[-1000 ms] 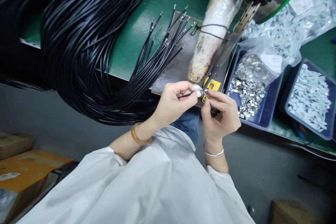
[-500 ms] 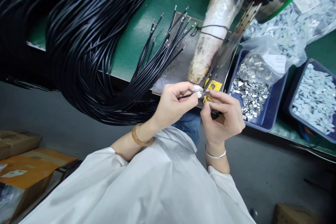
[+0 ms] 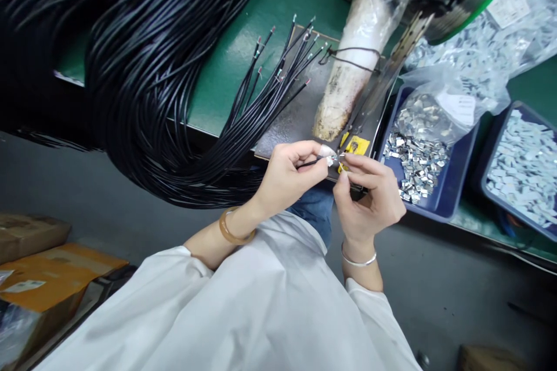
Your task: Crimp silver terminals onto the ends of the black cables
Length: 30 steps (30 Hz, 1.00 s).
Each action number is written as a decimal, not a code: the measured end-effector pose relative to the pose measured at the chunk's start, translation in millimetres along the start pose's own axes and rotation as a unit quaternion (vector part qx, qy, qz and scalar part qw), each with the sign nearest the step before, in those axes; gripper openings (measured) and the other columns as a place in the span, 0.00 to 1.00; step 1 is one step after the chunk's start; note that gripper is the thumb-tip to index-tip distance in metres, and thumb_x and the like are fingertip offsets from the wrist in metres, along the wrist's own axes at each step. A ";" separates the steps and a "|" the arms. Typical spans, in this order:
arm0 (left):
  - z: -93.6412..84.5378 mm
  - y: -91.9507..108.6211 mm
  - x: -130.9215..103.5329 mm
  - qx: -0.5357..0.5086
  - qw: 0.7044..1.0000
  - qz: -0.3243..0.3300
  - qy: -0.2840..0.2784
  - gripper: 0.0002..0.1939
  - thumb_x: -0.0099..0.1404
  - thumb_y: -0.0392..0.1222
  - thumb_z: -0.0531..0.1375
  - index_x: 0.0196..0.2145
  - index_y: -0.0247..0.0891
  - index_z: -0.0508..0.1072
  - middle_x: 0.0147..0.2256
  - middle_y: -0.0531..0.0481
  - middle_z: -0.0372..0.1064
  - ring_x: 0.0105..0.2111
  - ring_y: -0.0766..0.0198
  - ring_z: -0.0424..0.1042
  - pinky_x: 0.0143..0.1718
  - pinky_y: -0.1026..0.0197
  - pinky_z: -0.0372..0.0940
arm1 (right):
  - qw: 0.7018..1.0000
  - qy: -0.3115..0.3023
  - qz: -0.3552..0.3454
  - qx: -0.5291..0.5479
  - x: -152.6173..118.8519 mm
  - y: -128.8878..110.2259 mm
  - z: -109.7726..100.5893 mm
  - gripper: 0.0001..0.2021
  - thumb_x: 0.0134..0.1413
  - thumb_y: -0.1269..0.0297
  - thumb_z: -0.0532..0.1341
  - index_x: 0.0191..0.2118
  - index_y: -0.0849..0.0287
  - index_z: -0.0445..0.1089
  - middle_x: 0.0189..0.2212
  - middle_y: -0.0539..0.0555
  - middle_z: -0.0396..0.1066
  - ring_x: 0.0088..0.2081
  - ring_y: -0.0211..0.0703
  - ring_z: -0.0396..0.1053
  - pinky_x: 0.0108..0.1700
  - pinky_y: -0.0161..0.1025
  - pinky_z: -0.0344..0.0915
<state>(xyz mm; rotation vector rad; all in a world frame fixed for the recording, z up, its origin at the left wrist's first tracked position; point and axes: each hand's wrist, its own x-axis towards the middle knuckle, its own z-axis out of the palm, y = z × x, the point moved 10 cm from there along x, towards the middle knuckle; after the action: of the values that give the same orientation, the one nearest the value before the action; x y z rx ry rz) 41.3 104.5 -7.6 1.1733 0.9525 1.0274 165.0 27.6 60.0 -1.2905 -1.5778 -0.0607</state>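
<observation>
My left hand (image 3: 292, 177) pinches the end of a black cable (image 3: 310, 162) between thumb and forefinger. A small white piece (image 3: 331, 160) shows at their tips, and the forefinger has a pale wrap on it. Close by on the right, my right hand (image 3: 369, 200) has its fingertips drawn together on a thin pale wire (image 3: 342, 167) at the cable's end. Its finer details are too small to make out. Just beyond the fingertips lies a metal plate with a yellow label (image 3: 357, 145), below a stained white plastic-wrapped tube (image 3: 346, 78).
A large bundle of black cables (image 3: 143, 69) covers the green table's left side, several stripped ends (image 3: 307, 40) pointing away from me. On the right, one blue tray (image 3: 452, 191) holds small metal pieces (image 3: 420, 168); another holds pale pieces (image 3: 520, 165). Plastic bags (image 3: 474, 40) lie behind.
The view has shifted slightly, so the table's contents sit a little lower and further right. Both hands keep nearly the same pose at the cable end.
</observation>
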 end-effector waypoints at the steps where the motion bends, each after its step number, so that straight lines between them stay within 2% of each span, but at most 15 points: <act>1: 0.4 -0.1 -0.1 -0.003 1.000 -0.001 -0.001 0.03 0.58 0.37 0.65 0.28 0.34 0.78 0.19 0.56 0.59 0.21 0.73 0.55 0.22 0.68 0.53 | 1.000 -0.001 0.003 0.004 -0.2 0.7 -0.1 0.09 0.53 0.76 0.66 0.37 0.57 0.70 0.42 0.53 0.80 0.41 0.42 0.79 0.42 0.40 0.79; 6: 1.3 4.5 0.5 -0.013 1.000 0.012 -0.003 0.04 0.58 0.37 0.65 0.28 0.33 0.78 0.19 0.56 0.58 0.21 0.73 0.54 0.22 0.68 0.51 | 1.000 -0.004 0.016 -0.011 0.3 4.1 -1.3 0.08 0.55 0.76 0.66 0.38 0.55 0.71 0.41 0.51 0.80 0.41 0.41 0.79 0.43 0.41 0.78; 16: 1.2 12.8 1.4 0.015 0.999 0.039 0.000 0.05 0.59 0.37 0.64 0.27 0.34 0.77 0.19 0.57 0.53 0.20 0.74 0.49 0.19 0.68 0.45 | 0.999 0.002 0.000 -0.038 5.0 -2.3 -0.3 0.11 0.53 0.77 0.68 0.39 0.54 0.74 0.42 0.50 0.79 0.42 0.41 0.79 0.45 0.42 0.78; 25: 1.4 1.2 1.9 0.012 1.000 0.004 -0.024 0.06 0.60 0.39 0.64 0.28 0.34 0.76 0.18 0.58 0.52 0.20 0.73 0.50 0.21 0.66 0.46 | 1.000 -0.001 -0.005 -0.023 -0.4 -0.2 -0.1 0.09 0.53 0.76 0.67 0.37 0.56 0.70 0.40 0.52 0.80 0.40 0.41 0.79 0.42 0.40 0.78; 30: 2.5 6.6 1.4 0.008 1.000 0.017 -0.011 0.04 0.58 0.36 0.65 0.27 0.33 0.76 0.18 0.59 0.51 0.19 0.74 0.48 0.20 0.67 0.44 | 0.999 -0.005 -0.003 -0.036 1.9 0.7 -1.0 0.08 0.55 0.74 0.66 0.38 0.55 0.71 0.40 0.51 0.80 0.40 0.41 0.79 0.42 0.40 0.78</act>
<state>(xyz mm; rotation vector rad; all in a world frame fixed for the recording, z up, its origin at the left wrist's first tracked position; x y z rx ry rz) 43.2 105.8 -0.8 1.2146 0.9285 1.0336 166.5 28.6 61.4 -1.3429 -1.6008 -0.1161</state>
